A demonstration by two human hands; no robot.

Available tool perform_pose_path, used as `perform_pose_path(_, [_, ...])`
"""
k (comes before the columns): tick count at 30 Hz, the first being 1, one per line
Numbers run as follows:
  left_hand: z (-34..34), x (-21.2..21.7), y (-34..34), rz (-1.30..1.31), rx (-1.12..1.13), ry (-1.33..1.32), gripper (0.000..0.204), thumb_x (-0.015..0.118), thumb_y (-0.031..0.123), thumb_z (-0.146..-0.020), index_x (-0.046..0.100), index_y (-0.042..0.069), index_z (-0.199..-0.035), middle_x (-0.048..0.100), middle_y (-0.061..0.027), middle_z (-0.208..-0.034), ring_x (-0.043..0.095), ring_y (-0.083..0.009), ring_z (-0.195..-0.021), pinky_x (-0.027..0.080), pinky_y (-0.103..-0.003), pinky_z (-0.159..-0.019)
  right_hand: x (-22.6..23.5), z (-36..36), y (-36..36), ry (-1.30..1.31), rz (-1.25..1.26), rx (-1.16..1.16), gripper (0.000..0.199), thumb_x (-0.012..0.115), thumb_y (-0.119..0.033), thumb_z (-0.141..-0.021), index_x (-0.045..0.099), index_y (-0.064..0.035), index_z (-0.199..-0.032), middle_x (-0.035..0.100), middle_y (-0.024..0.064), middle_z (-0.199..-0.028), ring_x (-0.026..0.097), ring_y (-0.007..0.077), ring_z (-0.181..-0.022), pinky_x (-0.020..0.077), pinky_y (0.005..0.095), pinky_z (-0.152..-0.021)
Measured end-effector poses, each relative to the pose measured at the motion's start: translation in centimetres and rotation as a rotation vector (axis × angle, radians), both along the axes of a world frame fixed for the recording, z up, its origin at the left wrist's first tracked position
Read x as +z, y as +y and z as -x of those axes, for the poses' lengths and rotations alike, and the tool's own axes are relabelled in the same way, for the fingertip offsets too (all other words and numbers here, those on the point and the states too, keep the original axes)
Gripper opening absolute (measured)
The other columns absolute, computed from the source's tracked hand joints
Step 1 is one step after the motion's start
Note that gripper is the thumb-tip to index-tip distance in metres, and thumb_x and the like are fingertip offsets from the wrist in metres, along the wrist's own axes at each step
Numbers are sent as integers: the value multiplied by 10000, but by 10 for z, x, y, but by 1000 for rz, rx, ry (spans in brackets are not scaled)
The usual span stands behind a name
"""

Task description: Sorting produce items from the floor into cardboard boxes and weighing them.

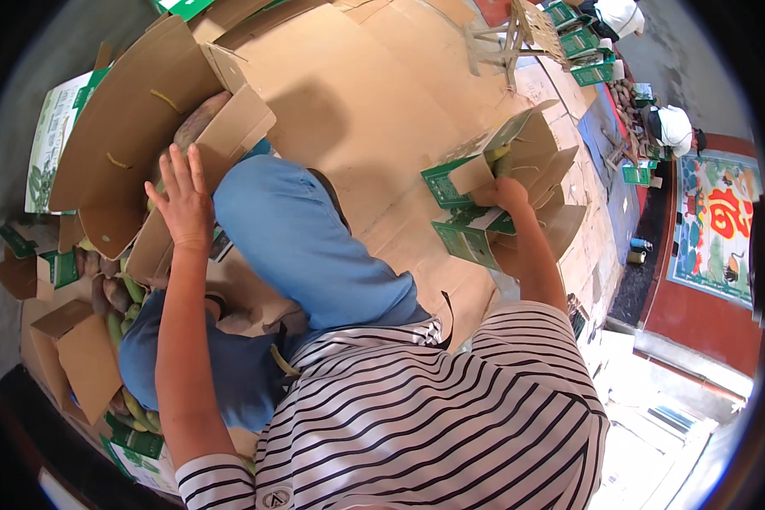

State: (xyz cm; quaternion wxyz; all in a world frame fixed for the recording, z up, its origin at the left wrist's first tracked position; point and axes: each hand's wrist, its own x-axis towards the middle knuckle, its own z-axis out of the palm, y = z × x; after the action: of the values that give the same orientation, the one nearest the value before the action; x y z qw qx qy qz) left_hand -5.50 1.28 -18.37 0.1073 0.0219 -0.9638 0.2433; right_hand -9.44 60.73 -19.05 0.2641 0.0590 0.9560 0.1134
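My left hand (pixel 183 204) is spread flat with its fingers apart, over the raised flap of a large open cardboard box (pixel 123 127). Inside that box, just past my fingertips, lies a reddish-brown tuber (pixel 202 117). Far to the right, my right hand (pixel 510 194) reaches into an open green box (pixel 446 183). Its fingers are curled around the near end of a long green vegetable (pixel 501 161), though the box flap partly covers the fingers. A second open green carton (pixel 467 242) sits right beside that box, its flaps upright.
Several green and brown vegetables (pixel 115 293) lie piled left of my legs, near a small open carton (pixel 81 357). Flattened cardboard (pixel 374 93) covers the floor. A wooden stool (pixel 518 38) stands at the far right, with people in white tops (pixel 673 130) beyond, beside more green boxes.
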Motion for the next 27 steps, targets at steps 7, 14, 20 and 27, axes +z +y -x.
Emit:
perform_pose_path(7, [1, 52, 22, -239, 72, -106, 668, 497, 337, -893, 240, 52, -1440, 324, -153, -1461, 344, -290, -1333, 328, -535, -1014, 46, 30, -75, -44, -14, 75, 268, 529, -280, -832, 672, -64, -902, 674, 143, -882, 643, 323, -865, 513, 430, -729])
perform_pose_path(14, [-1, 87, -5, -307, 84, -32, 93, 541, 133, -830, 546, 102, -918, 576, -65, -868, 608, -238, -805, 508, -375, -639, 117, 106, -264, 414, 618, 605, 160, 576, -222, -843, 609, -66, -831, 650, 133, -834, 625, 332, -811, 484, 455, -701])
perform_pose_path(20, [11, 89, 4, -445, 17, 81, 54, 554, 98, -752, 553, 88, -805, 575, -83, -780, 601, -254, -769, 495, -370, -614, 154, 167, -437, 691, 809, 1111, 177, 609, -236, -838, 585, -76, -909, 625, 99, -943, 590, 299, -907, 486, 422, -743])
perform_pose_path(27, [6, 94, 2, -551, 20, 81, 60, 572, 86, -718, 560, 84, -776, 570, -80, -757, 595, -253, -758, 465, -372, -607, 148, 195, -624, 259, 400, 1200, 343, 694, -298, -795, 613, -67, -1035, 652, 135, -1009, 603, 310, -1004, 479, 419, -821])
